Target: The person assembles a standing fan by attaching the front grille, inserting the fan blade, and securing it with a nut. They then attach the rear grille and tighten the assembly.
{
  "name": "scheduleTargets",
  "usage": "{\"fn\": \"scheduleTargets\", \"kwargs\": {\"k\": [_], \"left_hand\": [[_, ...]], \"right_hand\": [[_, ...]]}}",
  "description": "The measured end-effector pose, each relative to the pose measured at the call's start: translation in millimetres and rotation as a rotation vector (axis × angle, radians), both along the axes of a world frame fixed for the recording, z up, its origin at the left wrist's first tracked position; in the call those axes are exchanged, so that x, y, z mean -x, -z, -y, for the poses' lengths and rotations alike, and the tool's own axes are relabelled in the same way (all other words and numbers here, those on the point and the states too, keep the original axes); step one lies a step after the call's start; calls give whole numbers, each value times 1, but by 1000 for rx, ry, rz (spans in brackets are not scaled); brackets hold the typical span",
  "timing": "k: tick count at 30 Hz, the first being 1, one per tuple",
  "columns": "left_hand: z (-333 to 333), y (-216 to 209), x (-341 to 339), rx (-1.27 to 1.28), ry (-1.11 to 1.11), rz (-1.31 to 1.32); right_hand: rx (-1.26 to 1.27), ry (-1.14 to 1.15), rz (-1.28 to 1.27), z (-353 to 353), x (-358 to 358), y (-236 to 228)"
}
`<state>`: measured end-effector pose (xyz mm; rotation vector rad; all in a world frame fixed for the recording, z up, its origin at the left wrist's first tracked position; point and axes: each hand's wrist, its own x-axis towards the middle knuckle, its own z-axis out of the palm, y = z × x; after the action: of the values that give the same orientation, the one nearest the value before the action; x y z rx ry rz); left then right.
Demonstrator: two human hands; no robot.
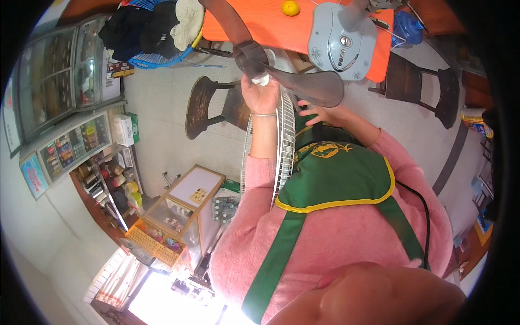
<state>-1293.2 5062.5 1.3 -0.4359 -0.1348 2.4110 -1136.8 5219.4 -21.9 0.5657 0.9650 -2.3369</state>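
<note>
A dark, see-through fan blade (314, 88) is held up in front of me, one of its vanes reaching toward the orange table. My left hand (261, 97) is closed at its hub, partly hidden behind it. Small white round parts (262, 80) show by those fingertips. Beside my left forearm a white wire fan guard (286, 141) stands on edge, seen almost side-on. On the guard's other side is my right hand (317, 114), its fingers apart and nothing visible in them. Part of that hand lies close to the green apron (336, 181) I wear.
On the orange table (271, 27) lie a blue-grey panel (344, 40) with round buttons and snowflake marks, and an orange-yellow fruit (290, 7). Wooden chairs (201, 108) stand left and right. Glass cabinets (49, 81) and a small display case (184, 200) line the left.
</note>
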Motion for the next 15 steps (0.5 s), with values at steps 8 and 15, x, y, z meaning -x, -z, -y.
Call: {"fn": "scheduleTargets", "kwargs": {"k": [8,15], "left_hand": [[15,-2,3,120,-155,-11],[41,-4,6,89,-236,-165]], "right_hand": [[2,-556,339,38,87,-36],[-40,-754,508,62,116,-32]]}}
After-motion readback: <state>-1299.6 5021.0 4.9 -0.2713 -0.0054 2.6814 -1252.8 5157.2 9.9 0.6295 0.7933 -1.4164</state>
